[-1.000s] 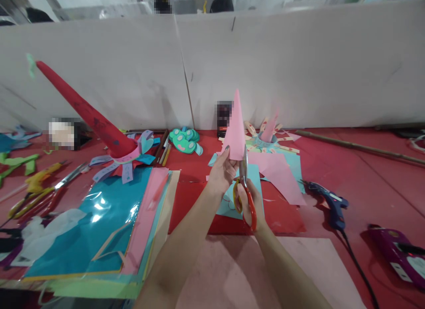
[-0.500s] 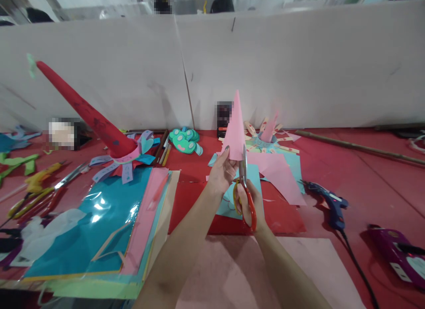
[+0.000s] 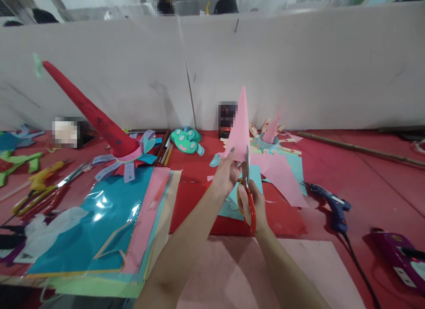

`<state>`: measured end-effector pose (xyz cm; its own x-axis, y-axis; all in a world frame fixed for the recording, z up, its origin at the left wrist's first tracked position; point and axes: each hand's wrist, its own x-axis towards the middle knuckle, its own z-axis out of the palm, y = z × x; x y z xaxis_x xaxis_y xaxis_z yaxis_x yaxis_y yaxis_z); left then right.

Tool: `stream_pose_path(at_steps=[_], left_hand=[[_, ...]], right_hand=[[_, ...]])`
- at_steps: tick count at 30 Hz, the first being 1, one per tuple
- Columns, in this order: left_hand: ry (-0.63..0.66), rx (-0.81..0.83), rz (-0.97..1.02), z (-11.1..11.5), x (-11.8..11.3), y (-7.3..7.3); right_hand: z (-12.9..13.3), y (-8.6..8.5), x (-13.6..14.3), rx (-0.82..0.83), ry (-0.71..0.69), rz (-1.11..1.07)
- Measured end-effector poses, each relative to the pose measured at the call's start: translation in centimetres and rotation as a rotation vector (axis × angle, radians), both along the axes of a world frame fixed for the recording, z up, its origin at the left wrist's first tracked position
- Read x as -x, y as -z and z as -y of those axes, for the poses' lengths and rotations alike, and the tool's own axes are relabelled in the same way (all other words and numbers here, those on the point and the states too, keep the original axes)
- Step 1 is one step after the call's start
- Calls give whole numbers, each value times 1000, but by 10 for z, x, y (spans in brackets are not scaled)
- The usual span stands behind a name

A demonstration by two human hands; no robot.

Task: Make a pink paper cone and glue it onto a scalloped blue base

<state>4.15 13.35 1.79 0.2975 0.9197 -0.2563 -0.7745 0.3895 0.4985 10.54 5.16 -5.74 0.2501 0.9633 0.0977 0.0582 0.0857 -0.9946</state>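
Observation:
Pinched in my left hand (image 3: 227, 172) is a pink paper cone (image 3: 239, 125), its tip pointing up and its lower edge by my fingers. My right hand (image 3: 255, 203) grips scissors (image 3: 246, 169) with red and yellow handles, their blades upright at the cone's lower right edge. Below and behind my hands lie light blue paper (image 3: 232, 210) and a cut pink sheet (image 3: 282, 174). A small pink cone (image 3: 271, 131) on a blue base with paper strips stands behind, to the right.
A tall red cone hat (image 3: 91, 114) leans at the left, behind blue wrapped sheets (image 3: 109, 211). To the right lie a blue glue gun (image 3: 335, 209) with its cord, a purple power strip (image 3: 395, 256) and a long stick (image 3: 358, 147). A white partition (image 3: 133, 70) rises behind.
The pink cone has turned slightly, its tip moving right. The scissors stay at its lower edge. The whole view has shifted slightly.

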Motion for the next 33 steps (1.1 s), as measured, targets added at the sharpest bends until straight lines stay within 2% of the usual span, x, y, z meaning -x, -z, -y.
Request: stream_pose_path(at_steps=[5, 7, 12, 17, 21, 29, 33], left_hand=[[-42, -150, -44, 3, -4, 4], [-69, -162, -41, 2, -4, 6], [-112, -80, -48, 1, -4, 8], [-105, -126, -66, 1, -4, 8], [-101, -68, -57, 1, -4, 6], [-109, -8, -51, -1, -2, -1], [-93, 20, -27, -2, 4, -5]], right_hand=[[-2, 2, 0, 15, 38, 12], [-2, 1, 0, 13, 46, 22], [-1, -1, 0, -2, 51, 49], [-2, 0, 0, 12, 64, 69], [-1, 1, 0, 9, 64, 66], [2, -16, 3, -25, -22, 101], [1, -15, 4, -47, -32, 78]])
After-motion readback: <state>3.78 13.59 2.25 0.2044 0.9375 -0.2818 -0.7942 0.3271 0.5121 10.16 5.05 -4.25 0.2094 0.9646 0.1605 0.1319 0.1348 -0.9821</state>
